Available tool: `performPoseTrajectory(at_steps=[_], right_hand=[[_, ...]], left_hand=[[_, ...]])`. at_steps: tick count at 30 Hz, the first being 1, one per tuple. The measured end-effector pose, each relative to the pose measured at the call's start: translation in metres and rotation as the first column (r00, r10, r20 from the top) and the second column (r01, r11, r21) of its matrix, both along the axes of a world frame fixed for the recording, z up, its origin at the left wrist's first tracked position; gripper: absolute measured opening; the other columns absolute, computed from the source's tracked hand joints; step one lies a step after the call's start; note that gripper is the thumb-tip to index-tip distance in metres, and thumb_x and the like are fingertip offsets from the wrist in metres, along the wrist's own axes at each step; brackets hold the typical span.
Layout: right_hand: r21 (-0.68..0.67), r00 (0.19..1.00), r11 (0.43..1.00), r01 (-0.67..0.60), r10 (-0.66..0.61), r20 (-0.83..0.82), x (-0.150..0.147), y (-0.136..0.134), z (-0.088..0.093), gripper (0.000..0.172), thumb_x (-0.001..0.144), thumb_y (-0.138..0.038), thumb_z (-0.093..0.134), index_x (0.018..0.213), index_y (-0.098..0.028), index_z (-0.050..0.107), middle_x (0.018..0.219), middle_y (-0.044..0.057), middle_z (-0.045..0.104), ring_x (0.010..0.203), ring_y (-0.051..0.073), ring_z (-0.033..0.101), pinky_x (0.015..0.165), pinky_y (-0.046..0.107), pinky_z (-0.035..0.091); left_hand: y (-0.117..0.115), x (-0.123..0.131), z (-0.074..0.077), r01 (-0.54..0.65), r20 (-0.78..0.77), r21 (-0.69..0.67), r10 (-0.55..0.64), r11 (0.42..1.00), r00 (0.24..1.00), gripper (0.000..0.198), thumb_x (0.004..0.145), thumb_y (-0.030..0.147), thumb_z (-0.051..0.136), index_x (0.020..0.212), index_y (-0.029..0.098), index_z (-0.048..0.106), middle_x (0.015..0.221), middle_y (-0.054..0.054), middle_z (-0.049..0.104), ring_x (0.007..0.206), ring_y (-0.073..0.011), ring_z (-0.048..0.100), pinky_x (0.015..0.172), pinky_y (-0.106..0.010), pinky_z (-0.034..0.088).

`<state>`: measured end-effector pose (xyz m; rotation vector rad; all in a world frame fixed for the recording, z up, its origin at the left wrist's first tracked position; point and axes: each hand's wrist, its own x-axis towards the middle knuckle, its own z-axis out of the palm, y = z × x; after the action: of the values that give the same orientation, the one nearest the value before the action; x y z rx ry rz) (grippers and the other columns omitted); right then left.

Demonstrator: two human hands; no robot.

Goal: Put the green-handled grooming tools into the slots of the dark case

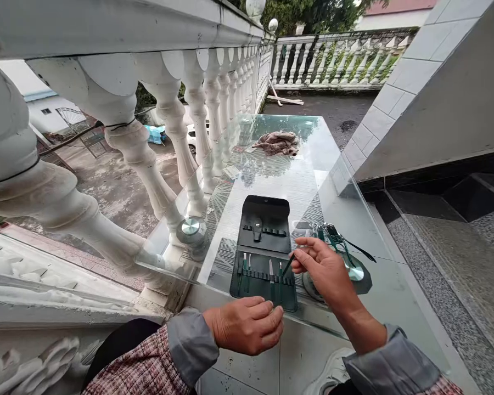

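Note:
A dark manicure case (263, 252) lies unfolded on the glass table. Slim tools with green handles and metal tips (271, 271) stand in the elastic loops of its near half; the loops of the far half hold none. My right hand (319, 266) is closed, pinching a thin dark green manicure tool (288, 265) at the right side of the case, tilted over the loops. By the near edge of the case, my left hand (247, 325) is closed with its fingers curled. Whatever is in them, if anything, is hidden.
Several more manicure tools (333, 235) lie in a pile on the glass table (379, 274), right of the case. A crumpled brown cloth (275, 144) rests at the far end. White balusters (148, 153) run along the left; a tiled wall (411, 82) rises at right.

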<state>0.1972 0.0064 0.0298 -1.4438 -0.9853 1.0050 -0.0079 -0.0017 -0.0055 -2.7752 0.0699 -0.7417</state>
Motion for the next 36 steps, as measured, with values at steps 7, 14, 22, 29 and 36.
performPoseTrajectory(at_steps=[7,14,22,29,36], right_hand=[[-0.043,0.998,0.998,-0.048,0.047,-0.038,-0.006,0.020,-0.005,0.045,0.060,-0.050,0.070,0.086,-0.016,0.058,0.067,0.000,0.060,0.056,0.012,0.058,0.052,0.028,0.052],[-0.056,0.998,0.997,-0.061,0.061,0.001,-0.010,0.026,-0.007,0.040,0.061,-0.048,0.067,0.084,-0.016,0.059,0.067,0.000,0.059,0.055,0.012,0.057,0.051,0.028,0.052],[-0.091,0.997,0.995,-0.027,0.033,0.065,0.000,0.028,-0.020,0.035,0.060,-0.043,0.067,0.080,-0.016,0.058,0.063,-0.001,0.058,0.052,0.011,0.056,0.048,0.027,0.050],[-0.111,0.991,0.992,-0.064,0.076,0.108,-0.002,0.032,-0.020,0.029,0.062,-0.039,0.063,0.079,-0.017,0.059,0.065,-0.001,0.059,0.052,0.012,0.056,0.048,0.027,0.048],[-0.064,0.828,0.985,-0.158,0.168,0.534,0.005,0.038,-0.024,0.019,0.075,-0.034,0.050,0.076,-0.020,0.064,0.076,0.003,0.064,0.071,0.017,0.058,0.065,0.031,0.045]], left_hand=[[0.002,0.004,0.000,0.003,-0.009,-0.012,-0.003,1.000,1.000,0.020,0.087,0.019,0.047,0.095,0.012,0.064,0.100,-0.008,0.065,0.086,-0.0162,0.060,0.074,-0.027,0.052],[0.002,0.003,0.000,-0.002,-0.028,-0.002,0.002,1.000,1.000,0.019,0.087,0.019,0.048,0.096,0.012,0.063,0.101,-0.010,0.064,0.086,-0.0163,0.060,0.074,-0.028,0.052],[0.001,0.002,0.004,0.005,-0.023,0.001,-0.005,1.000,1.000,0.019,0.087,0.018,0.048,0.094,0.011,0.064,0.101,-0.010,0.064,0.086,-0.0169,0.060,0.073,-0.028,0.052],[0.001,0.001,0.002,-0.004,-0.027,-0.001,0.004,1.000,1.000,0.019,0.087,0.019,0.049,0.095,0.011,0.064,0.102,-0.010,0.064,0.087,-0.0174,0.060,0.075,-0.029,0.052],[0.002,0.001,0.000,-0.007,-0.015,0.006,0.007,1.000,1.000,0.018,0.086,0.019,0.049,0.095,0.012,0.064,0.103,-0.009,0.064,0.088,-0.0168,0.060,0.075,-0.028,0.052]])
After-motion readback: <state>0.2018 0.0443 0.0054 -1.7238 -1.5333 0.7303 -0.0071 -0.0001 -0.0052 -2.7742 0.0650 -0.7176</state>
